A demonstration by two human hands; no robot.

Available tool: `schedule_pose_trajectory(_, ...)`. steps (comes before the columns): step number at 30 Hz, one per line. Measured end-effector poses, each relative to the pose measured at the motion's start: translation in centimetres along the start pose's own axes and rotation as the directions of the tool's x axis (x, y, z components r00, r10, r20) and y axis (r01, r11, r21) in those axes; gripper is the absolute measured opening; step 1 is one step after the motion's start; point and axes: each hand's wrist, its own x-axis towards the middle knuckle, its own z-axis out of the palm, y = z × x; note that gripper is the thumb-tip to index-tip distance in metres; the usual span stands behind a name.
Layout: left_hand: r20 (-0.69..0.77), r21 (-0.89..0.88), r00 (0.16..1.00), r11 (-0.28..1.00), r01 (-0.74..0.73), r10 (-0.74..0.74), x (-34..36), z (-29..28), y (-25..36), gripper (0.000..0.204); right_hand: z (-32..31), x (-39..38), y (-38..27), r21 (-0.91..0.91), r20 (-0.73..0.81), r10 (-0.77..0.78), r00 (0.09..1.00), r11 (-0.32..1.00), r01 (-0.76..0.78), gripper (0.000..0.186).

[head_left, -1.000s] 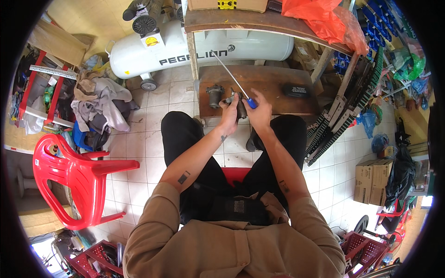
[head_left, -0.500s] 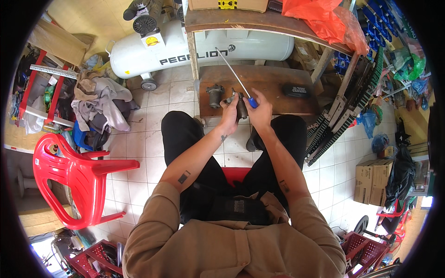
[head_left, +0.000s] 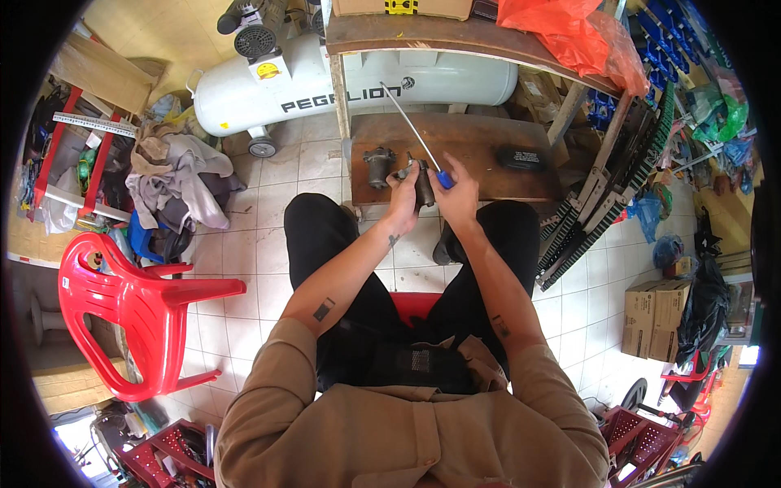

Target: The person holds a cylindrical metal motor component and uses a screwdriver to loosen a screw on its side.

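My left hand (head_left: 402, 200) is closed around a dark cylindrical metal part (head_left: 425, 189), which looks like a small motor, held over the near edge of a low brown wooden table (head_left: 480, 134). Right beside it, my right hand (head_left: 460, 195) grips the blue handle of a long screwdriver (head_left: 415, 128). The shaft points away from me and up to the left, its tip clear of the part. Some of my right fingers are raised off the handle. A similar grey metal part (head_left: 378, 169) stands on the table to the left of my hands. Farther right lies a black case (head_left: 522, 158).
A white air compressor tank (head_left: 244, 93) lies behind the table, under a wooden shelf (head_left: 455, 39). A red plastic chair (head_left: 175, 297) stands at left near a heap of grey cloth (head_left: 181, 175). Long toothed metal strips (head_left: 586, 199) lean at right, with cardboard boxes (head_left: 655, 319) beyond.
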Motion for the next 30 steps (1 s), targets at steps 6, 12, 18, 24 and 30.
schedule_pose_trajectory(6, -0.003, 0.008, 1.0, 1.0, 0.011, -0.011, -0.3, 0.2, 0.1, 0.071, 0.4, 0.1, 0.7, 0.052, -0.019, -0.074, 0.997, 0.996, 0.075, 0.054)
schedule_pose_trajectory(12, 0.012, -0.014, 1.0, 1.0, 0.005, -0.005, -0.5, 0.2, 0.3, 0.073, 0.4, 0.1, 0.6, 0.061, -0.011, -0.002, 1.0, 0.998, 0.003, 0.055)
schedule_pose_trajectory(18, 0.018, 0.014, 1.0, 1.0, -0.009, 0.008, -0.3, 0.2, 0.2, 0.079, 0.4, 0.2, 0.6, 0.072, -0.019, -0.055, 0.998, 0.996, 0.056, 0.052)
schedule_pose_trajectory(24, 0.022, -0.011, 1.0, 1.0, -0.002, 0.002, -0.6, 0.5, 0.3, 0.08, 0.2, 0.2, 0.2, 0.082, -0.002, 0.005, 1.0, 0.997, -0.005, 0.053)
schedule_pose_trajectory(30, 0.007, 0.012, 1.0, 1.0, -0.003, 0.003, 0.0, -0.1, -0.1, 0.075, 0.4, 0.1, 0.2, 0.064, -0.005, -0.026, 1.0, 0.998, 0.026, 0.051)
